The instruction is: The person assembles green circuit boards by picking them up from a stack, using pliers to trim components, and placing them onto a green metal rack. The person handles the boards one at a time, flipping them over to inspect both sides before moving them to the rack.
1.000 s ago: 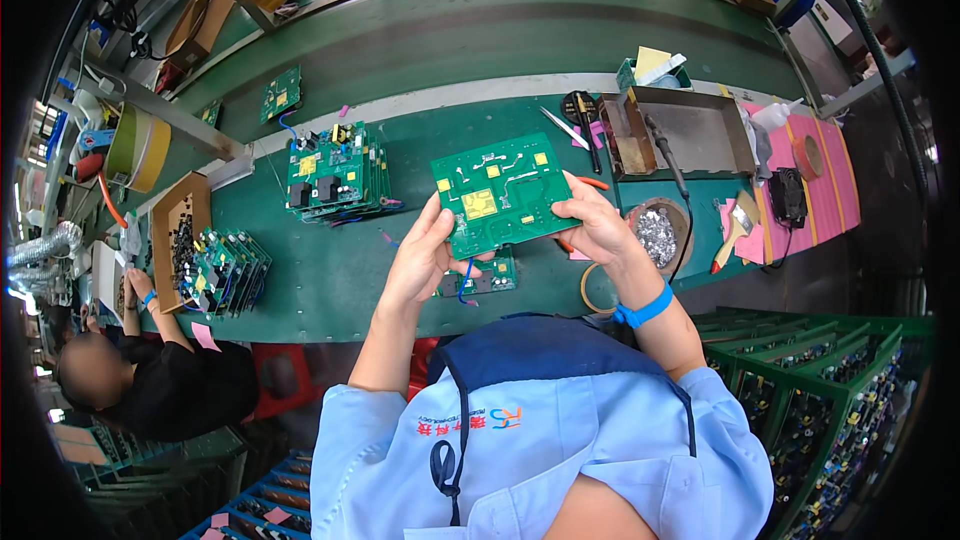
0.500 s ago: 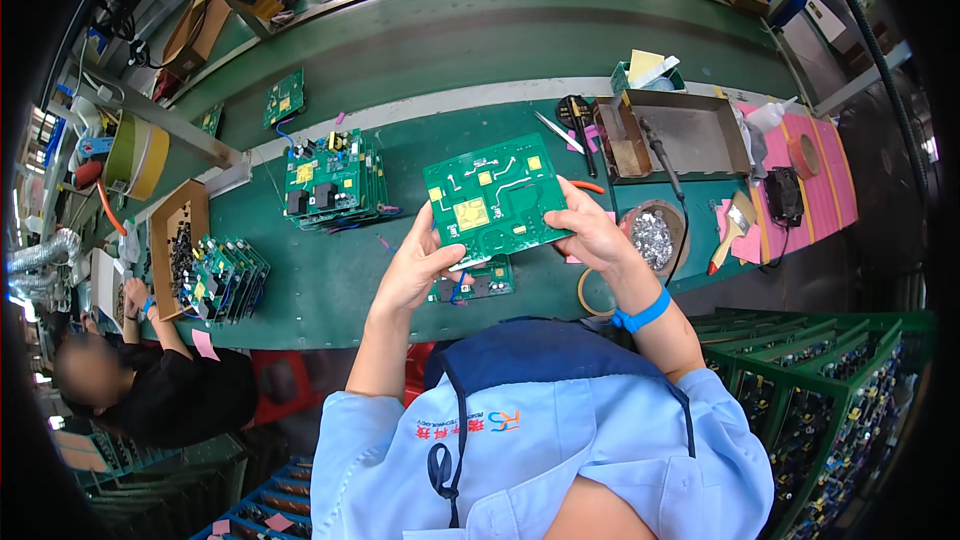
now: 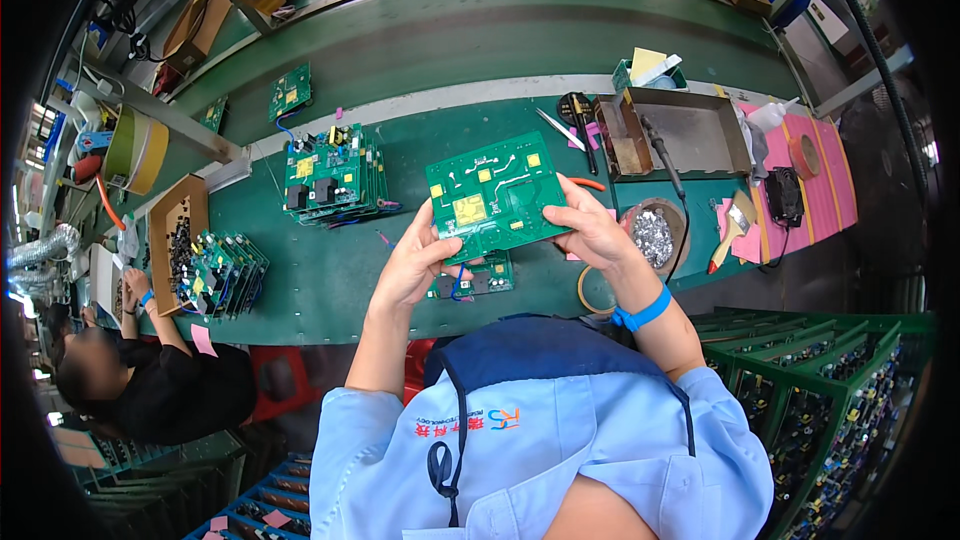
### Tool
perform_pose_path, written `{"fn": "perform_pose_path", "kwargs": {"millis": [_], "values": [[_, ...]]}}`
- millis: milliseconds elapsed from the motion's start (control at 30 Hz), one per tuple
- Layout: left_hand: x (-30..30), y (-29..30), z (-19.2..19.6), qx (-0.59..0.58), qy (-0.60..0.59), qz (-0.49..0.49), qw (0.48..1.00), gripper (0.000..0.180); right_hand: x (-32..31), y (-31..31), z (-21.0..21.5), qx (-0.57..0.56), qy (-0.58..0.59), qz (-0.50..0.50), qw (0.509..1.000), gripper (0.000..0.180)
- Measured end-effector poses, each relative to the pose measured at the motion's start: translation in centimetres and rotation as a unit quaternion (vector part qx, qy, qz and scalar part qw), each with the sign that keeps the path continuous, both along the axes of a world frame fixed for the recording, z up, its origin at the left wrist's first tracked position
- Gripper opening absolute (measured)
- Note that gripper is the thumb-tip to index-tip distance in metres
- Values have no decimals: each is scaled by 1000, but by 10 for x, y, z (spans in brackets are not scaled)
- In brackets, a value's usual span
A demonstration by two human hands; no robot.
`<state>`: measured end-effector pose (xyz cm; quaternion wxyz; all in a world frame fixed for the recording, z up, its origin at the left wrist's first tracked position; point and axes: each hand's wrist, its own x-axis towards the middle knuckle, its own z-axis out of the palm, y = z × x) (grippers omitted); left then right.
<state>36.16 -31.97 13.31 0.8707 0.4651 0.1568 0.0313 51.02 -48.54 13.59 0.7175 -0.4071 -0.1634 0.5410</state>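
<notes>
A: What is each hand doing?

B: The left hand (image 3: 415, 265) is closed on the near-left edge of a green circuit board (image 3: 495, 195), thumb on top. The right hand (image 3: 590, 230) grips the board's right edge, fingers curled over it. Both hold it up above the surface (image 3: 330, 270), tilted, solder side facing the camera, with yellow pads showing.

A: And directly below the board?

B: A smaller board with dark parts and a blue wire (image 3: 470, 282) lies flat on the surface, partly hidden by the left hand. A blue wristband (image 3: 642, 312) sits on the right wrist, and just beside that wrist lies a roll of tape (image 3: 590, 290).

A: Further out to the right?

B: A round dish of small silver parts (image 3: 655, 235), then a metal tray (image 3: 695, 130) farther off, with a soldering iron's cable running past it. A pink mat (image 3: 825, 175) lies at the far right.

A: To the left?

B: A stack of populated boards (image 3: 330, 175) well apart from the hands, another stack (image 3: 225, 272) nearer the left edge, beside a cardboard box of dark components (image 3: 178, 240). A second person (image 3: 150, 380) in black sits at the near left, one hand close to that box.
</notes>
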Motion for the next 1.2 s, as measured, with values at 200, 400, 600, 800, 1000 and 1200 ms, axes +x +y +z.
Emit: {"fn": "perform_pose_path", "kwargs": {"millis": [200,400,600,800,1000,1200], "values": [[0,1,-1,-3,-1,3,1000,66,6,-2,-11,52,92,7,994,39],[-1,2,-4,25,-24,-3,999,66,6,-3,-10,41,111,-12,993,37],[-9,5,-8,177,-23,59,982,61,10,-2,-17,76,157,-32,984,36],[-26,12,-10,38,-13,-67,997,44,19,-9,-16,141,153,-55,976,37],[2,-7,-22,-247,18,-143,958,58,20,-9,-11,142,142,-50,978,36],[17,0,-12,-133,-17,-40,990,38,19,-14,-14,130,135,-49,981,38]]}}
